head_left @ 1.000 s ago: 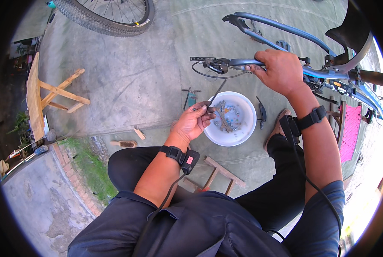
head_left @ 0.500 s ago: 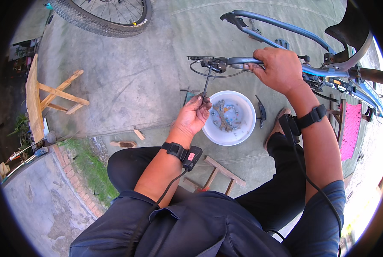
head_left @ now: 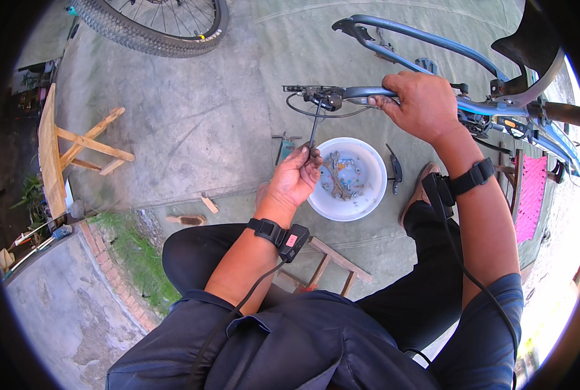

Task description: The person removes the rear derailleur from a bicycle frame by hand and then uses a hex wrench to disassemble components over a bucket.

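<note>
My left hand [head_left: 295, 174] is closed round the lower end of a thin rod-shaped metal tool [head_left: 316, 125]; its handle end is hidden in the fingers. The tool's upper end meets the black rear derailleur [head_left: 326, 97] at the end of a blue-grey bicycle frame [head_left: 363, 92]. My right hand [head_left: 420, 107] wraps round that frame tube, just right of the derailleur. A black cable [head_left: 326, 116] loops below the derailleur. Under and right of my left hand stands a white plastic bowl [head_left: 371, 203] with wrenches [head_left: 337, 179] and small metal parts in it.
A knobby bicycle wheel [head_left: 166, 44] lies at the far left. A wooden stool [head_left: 85, 143] lies on its side at left. A brush [head_left: 187, 220] and a black-handled tool [head_left: 395, 170] lie on the ground. A wooden frame [head_left: 339, 260] sits between my legs, a pink woven seat [head_left: 531, 198] at right.
My left hand has shifted slightly up and right, and its fingers have turned a little round the tool. The right hand stays put on the frame tube.
</note>
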